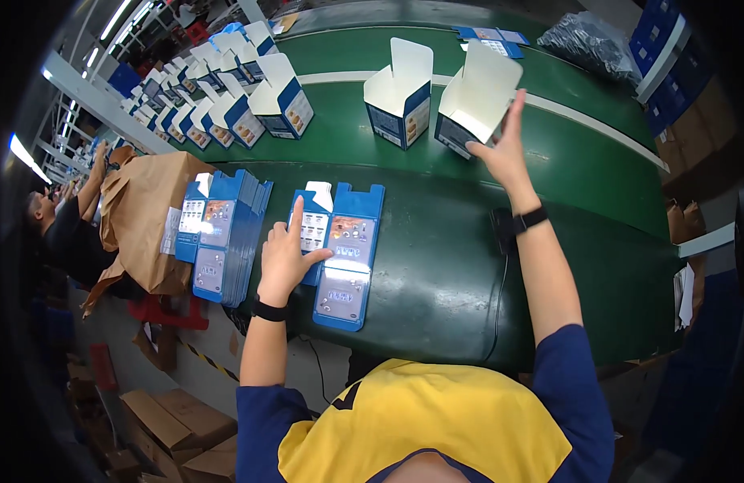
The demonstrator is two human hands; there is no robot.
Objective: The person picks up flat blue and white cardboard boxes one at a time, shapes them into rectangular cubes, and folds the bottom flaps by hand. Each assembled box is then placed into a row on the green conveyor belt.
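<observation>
My right hand (507, 157) is stretched to the far side and grips an upright blue and white carton (483, 84) with its flaps standing up. A second such carton (397, 111) stands just left of it, apart from my hand. Nearer to me, my left hand (282, 259) lies with index finger and thumb spread over a flat blue carton blank (344, 294) on the dark green table (436, 290). The blank's white flap sticks up at its far edge. Left of that hand sits a thick stack of the same flat blanks (215, 270).
Rows of opened cartons (282, 106) stand on the green belt (331, 145) at the far left. A brown paper package (150, 217) is beside the stack, with another person (70, 233) beyond. A black device (502, 229) with a cable lies near my right wrist. Flat blanks (494, 40) lie far back.
</observation>
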